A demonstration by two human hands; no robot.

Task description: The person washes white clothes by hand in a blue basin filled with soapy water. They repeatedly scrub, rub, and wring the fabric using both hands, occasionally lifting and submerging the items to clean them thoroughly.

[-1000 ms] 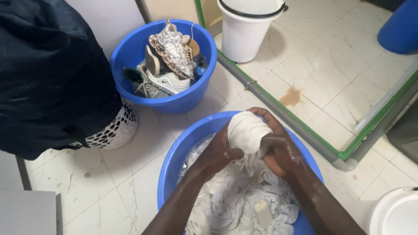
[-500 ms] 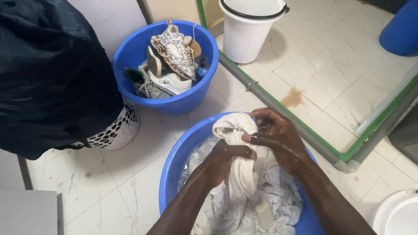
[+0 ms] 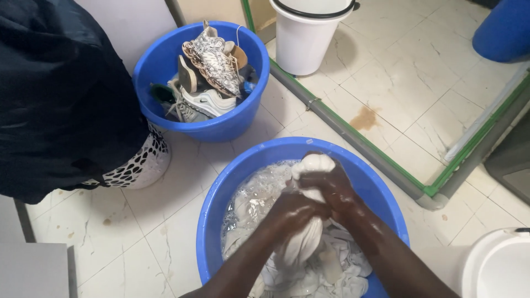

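A large blue basin [image 3: 381, 190] in front of me holds soapy water and wet white laundry. Both my hands grip one bunched white cloth [image 3: 310, 165] low over the suds. My left hand [image 3: 295, 208] clasps its lower part, my right hand [image 3: 328, 187] wraps over the top, knuckles pressed together. More white cloth [image 3: 337, 276] lies soaked under my forearms. A pale bar of soap [image 3: 330, 264] rests among the folds.
A second blue basin [image 3: 165, 60] with several shoes [image 3: 212, 60] stands behind, at the left. A white bucket [image 3: 303, 38] is beyond it. A dark cloth [image 3: 61, 94] covers a perforated white basket [image 3: 138, 165]. A grey-green threshold bar [image 3: 359, 140] crosses the tiled floor; a white tub [image 3: 499, 265] sits at bottom right.
My hands have dropped with the white cloth from above the rim down into the basin and closed tighter together. The view shifted slightly downward.
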